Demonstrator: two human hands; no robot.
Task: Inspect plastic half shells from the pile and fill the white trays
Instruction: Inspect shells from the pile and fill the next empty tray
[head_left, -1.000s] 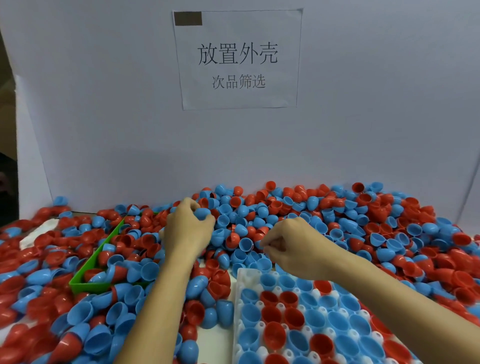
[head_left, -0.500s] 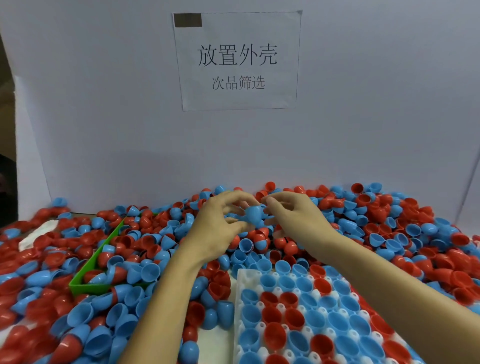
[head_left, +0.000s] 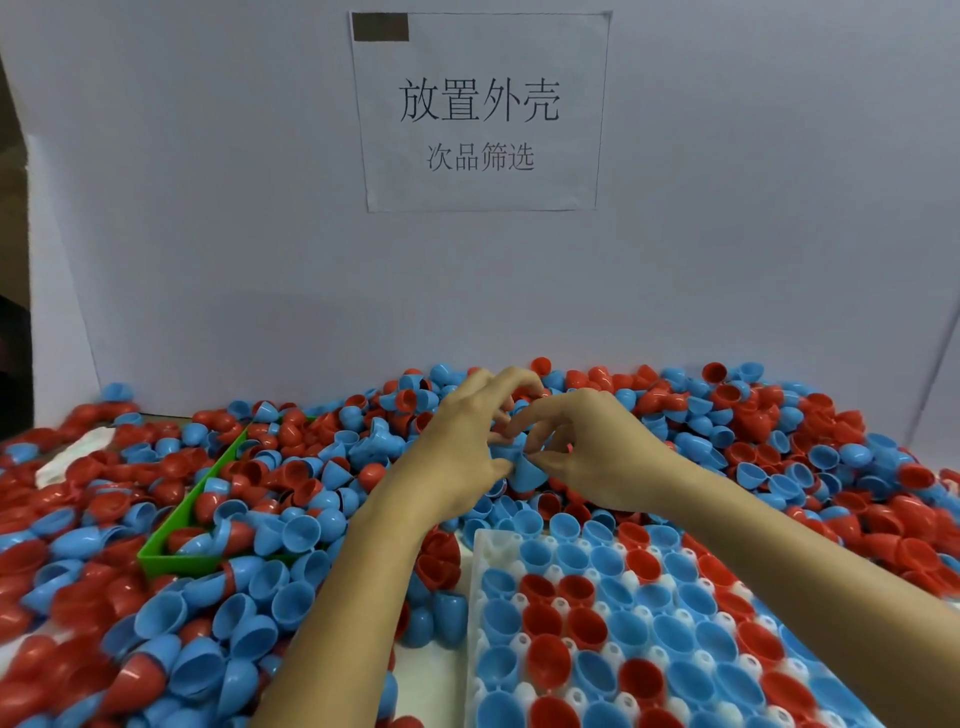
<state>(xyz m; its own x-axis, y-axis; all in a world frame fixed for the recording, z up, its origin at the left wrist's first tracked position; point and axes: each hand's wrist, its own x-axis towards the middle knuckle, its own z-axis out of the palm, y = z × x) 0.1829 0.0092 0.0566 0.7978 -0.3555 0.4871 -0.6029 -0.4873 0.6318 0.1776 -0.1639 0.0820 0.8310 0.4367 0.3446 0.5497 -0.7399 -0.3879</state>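
1. My left hand (head_left: 457, 452) and right hand (head_left: 597, 457) meet above the pile of half shells (head_left: 779, 447), fingertips almost touching.
2. Between them I hold blue half shells (head_left: 524, 467); there look to be 2, nested or pressed together, though I cannot tell for sure.
3. My left thumb and fingers pinch the blue piece from its left side, the other fingers curled above it.
4. My right thumb and forefinger pinch the same piece from its right side; my remaining right fingers arch over it.
5. Just below my right wrist lies the white tray (head_left: 483, 571), most of its visible pockets filled with blue and red shells sitting open side up.
6. The tray's near-left corner pockets, beneath my left forearm's right edge, show bare white.
7. Left of my left forearm sits a green bin (head_left: 176, 558), holding a mix of red and blue shells, with more heaped around it.
8. Loose red and blue shells spread on both sides of my arms and behind my hands, up to the white backboard (head_left: 208, 208).
9. Directly beyond my hands, high on that board, hangs a paper sign (head_left: 478, 111) with printed Chinese characters.
10. Far to the left of my left hand, a white piece (head_left: 72, 454) pokes out from under red shells.
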